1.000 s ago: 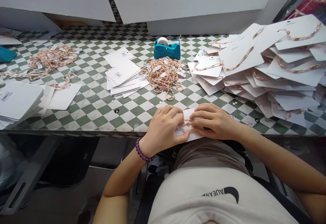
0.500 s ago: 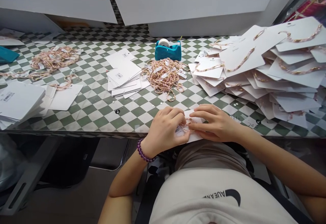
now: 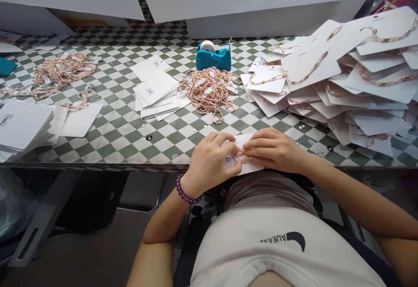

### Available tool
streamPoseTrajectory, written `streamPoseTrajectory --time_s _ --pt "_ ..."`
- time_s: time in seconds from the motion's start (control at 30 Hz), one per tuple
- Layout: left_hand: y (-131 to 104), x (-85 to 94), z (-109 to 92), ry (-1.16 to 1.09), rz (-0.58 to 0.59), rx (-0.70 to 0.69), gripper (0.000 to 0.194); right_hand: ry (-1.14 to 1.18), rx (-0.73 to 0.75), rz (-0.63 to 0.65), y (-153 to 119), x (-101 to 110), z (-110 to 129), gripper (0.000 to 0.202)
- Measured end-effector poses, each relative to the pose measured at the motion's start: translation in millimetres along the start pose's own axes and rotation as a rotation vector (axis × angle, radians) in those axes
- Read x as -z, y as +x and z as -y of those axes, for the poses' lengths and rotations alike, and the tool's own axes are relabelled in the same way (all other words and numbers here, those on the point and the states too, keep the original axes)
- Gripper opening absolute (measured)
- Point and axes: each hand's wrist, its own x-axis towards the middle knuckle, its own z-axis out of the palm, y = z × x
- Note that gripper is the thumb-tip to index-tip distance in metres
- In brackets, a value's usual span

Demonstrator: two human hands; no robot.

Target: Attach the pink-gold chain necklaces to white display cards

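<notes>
At the table's front edge lies a white display card (image 3: 250,168), partly covered by both my hands. A small bunch of pink and gold beaded strand (image 3: 241,154) rests on the card between my fingertips. My left hand (image 3: 214,160), with a purple bead bracelet (image 3: 186,191) at its wrist, has its thumb and fingers closed on the bunch from the left. From the right, my right hand (image 3: 272,149) lies over the card, its fingers stretched out and their tips touching the beads. A small barcode label shows beside my left fingers.
Beyond my hands lies a heap of beaded strands (image 3: 209,89), with a teal tape dispenser (image 3: 214,58) behind it. Blank white cards (image 3: 156,91) are stacked to its left. Carded strands (image 3: 326,82) pile high on the right. More strands (image 3: 65,69) and cards (image 3: 22,123) lie far left.
My right fingers have drawn closer together, their tips moving in against the beads. My left hand keeps its place on the bunch. The whole view has shifted slightly.
</notes>
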Motion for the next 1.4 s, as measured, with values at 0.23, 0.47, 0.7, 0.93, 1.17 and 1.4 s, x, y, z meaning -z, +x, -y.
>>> streamPoseTrajectory --time_s 0.23,0.47,0.7,0.93,1.17,1.4 --pt "0.6 -5.9 3.8 -0.03 -0.081 0.003 0.012 -0.05 -0.013 -0.029 3.6 -1.2 1.2 0.009" --pt "3.5 -3.8 3.1 -0.029 -0.031 0.026 0.015 -0.058 -0.03 -0.037 4.6 -2.7 2.9 0.012" --pt "2.1 -8.3 2.2 -0.066 -0.104 0.04 0.009 -0.062 0.008 -0.024 0.5 -0.4 1.5 0.013" --pt "1.8 -8.3 5.8 -0.077 -0.165 0.002 0.013 -0.025 -0.001 -0.033 -1.6 -3.9 -2.7 0.017" --pt "8.0 -7.7 16.9 -0.057 -0.19 -0.036 0.01 -0.091 -0.045 -0.086 3.2 -6.7 -1.7 0.017" --pt "2.7 -10.0 19.0 -0.093 -0.197 -0.045 0.018 -0.052 -0.083 -0.08 3.7 -8.0 1.7 0.016"
